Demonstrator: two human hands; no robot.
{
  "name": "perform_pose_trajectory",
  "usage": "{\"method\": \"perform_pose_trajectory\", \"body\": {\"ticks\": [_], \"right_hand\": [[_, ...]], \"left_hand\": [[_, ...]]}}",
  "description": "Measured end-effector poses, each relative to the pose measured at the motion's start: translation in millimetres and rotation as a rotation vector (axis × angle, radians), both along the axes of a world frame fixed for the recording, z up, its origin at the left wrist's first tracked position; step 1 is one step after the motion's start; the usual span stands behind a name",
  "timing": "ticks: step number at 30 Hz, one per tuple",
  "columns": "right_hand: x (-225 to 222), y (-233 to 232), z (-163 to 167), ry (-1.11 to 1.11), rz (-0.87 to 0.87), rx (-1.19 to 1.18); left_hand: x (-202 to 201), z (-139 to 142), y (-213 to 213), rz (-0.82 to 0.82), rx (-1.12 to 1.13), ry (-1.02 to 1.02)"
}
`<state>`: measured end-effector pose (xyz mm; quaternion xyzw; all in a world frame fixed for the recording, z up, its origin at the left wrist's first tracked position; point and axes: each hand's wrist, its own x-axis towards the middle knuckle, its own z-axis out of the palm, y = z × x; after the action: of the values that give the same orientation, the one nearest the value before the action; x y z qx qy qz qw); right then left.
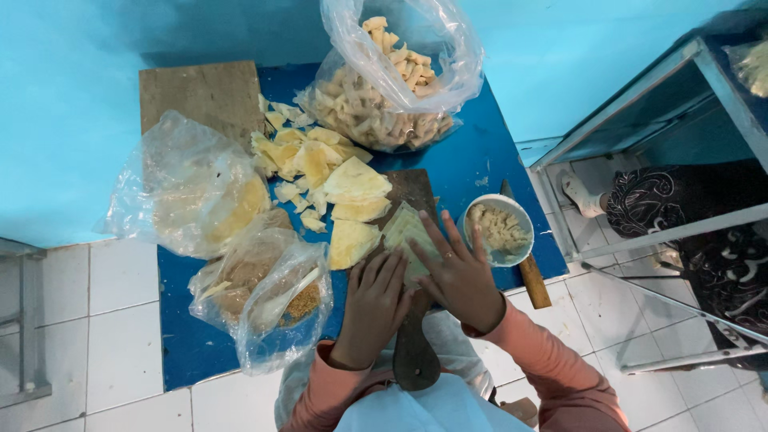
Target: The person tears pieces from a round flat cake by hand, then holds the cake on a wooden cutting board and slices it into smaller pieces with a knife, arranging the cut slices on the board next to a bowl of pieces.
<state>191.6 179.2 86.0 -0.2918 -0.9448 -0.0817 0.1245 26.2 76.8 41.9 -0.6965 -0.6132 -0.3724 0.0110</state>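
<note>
My left hand (pixel 373 304) lies fingers-down on the near edge of a pale yellow pastry sheet (pixel 404 232) on a dark wooden board (pixel 416 352). Over the same sheet my right hand (pixel 460 276) presses flat with fingers spread. Both hands are empty. A white bowl of beige filling (pixel 498 230) stands just right of the right hand. Stacked triangular pastry sheets (pixel 353 210) sit left of the board.
A blue table (pixel 472 152) carries a clear bag of rolled pastries (pixel 392 88), a bag of flat sheets (pixel 192 192), two bags with brown crumbs (pixel 272 296) and a wooden slab (pixel 200 92). A wooden stick (pixel 532 276) lies beside the bowl. Another person's foot and patterned clothing (pixel 688 200) show behind a metal frame at right.
</note>
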Motion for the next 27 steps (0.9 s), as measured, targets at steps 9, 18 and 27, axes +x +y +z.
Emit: {"method": "perform_pose_trajectory", "body": {"ticks": [9,18,27], "right_hand": [[-6.5,2.4,-5.5,-0.073,-0.094,0.149],[-14.5,3.3,1.5,-0.058,-0.108,0.080],[24.0,9.9,26.4,0.117,-0.276,0.098]], "left_hand": [[-0.6,-1.1,-0.4,-0.002,-0.004,0.002],[-0.3,-1.7,1.8,0.008,0.007,0.014],[-0.8,-1.2,-0.1,0.014,0.033,0.012]]}}
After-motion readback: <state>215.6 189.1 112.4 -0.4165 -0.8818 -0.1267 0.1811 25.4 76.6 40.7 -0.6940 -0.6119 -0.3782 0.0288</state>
